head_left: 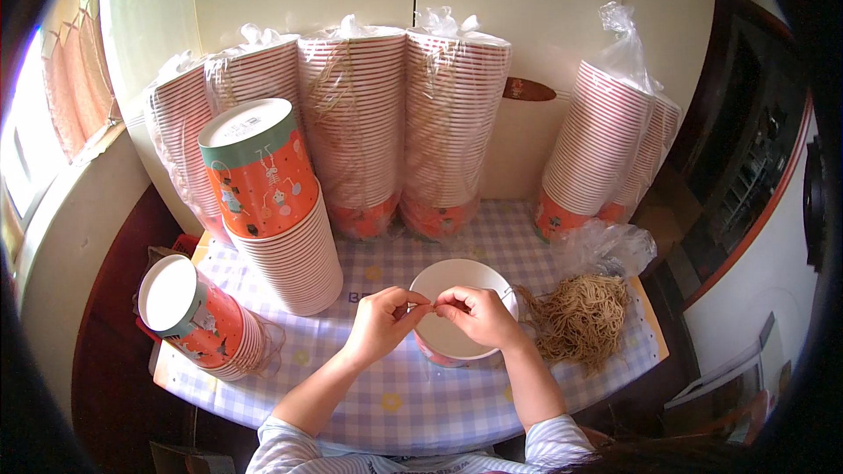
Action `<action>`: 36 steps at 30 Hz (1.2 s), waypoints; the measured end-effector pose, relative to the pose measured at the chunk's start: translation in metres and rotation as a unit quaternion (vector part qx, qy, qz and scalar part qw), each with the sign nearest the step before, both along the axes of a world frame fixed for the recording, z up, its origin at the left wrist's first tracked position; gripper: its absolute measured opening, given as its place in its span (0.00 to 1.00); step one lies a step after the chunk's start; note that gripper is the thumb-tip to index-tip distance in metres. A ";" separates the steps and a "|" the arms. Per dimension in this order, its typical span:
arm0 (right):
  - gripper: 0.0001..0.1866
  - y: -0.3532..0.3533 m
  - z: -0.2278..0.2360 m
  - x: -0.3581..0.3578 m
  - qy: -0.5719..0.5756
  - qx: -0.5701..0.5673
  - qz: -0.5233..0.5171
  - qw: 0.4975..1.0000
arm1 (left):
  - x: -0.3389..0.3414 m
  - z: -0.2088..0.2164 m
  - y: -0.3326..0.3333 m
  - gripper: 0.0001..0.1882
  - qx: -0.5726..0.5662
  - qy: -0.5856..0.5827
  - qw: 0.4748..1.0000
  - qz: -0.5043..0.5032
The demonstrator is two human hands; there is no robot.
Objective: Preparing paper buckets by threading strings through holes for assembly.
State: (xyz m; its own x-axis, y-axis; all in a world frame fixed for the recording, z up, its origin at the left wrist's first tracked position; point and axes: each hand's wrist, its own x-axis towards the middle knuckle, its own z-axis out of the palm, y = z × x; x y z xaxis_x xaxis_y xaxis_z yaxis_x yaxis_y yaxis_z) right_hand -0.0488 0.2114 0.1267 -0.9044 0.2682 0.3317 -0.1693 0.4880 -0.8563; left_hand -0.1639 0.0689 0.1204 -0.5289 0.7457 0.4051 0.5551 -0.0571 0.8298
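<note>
My left hand (383,323) and my right hand (479,316) meet fingertip to fingertip over an open white paper bucket (452,341). Both are closed in a pinch on what looks like a thin tan string, mostly hidden by the fingers. The bucket stands upright on the table, and its printed outer side shows only low at the front. Beside my right hand, a thin strand shows at the bucket's right rim. A loose heap of tan strings (583,320) lies just right of the bucket.
A checked tablecloth (386,399) covers the table. Upside-down orange and green buckets form a tall stack (263,177) at left; a shorter stack (206,320) with strings hanging from it stands nearer. Several plastic-wrapped bucket stacks (353,123) line the back. A crumpled clear bag (606,246) lies behind the strings.
</note>
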 end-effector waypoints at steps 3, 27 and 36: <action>0.05 0.000 0.000 0.000 0.007 -0.001 0.005 1.000 | -0.002 -0.004 0.001 0.06 0.025 -0.015 1.000 -0.005; 0.09 -0.002 0.010 0.004 -0.018 0.014 0.006 1.000 | -0.002 0.002 -0.001 0.06 0.018 0.020 1.000 0.013; 0.08 -0.006 0.005 -0.001 0.010 0.104 0.006 0.995 | -0.001 -0.001 0.000 0.06 0.037 0.006 0.999 -0.008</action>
State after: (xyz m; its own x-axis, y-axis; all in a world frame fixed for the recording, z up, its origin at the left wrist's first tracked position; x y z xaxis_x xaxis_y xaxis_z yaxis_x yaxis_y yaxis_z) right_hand -0.0499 0.2053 0.1317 -0.8999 0.1819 0.3963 -0.1913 0.6520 -0.7337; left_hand -0.1651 0.0690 0.1197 -0.5122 0.7213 0.4662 0.5642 -0.1267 0.8158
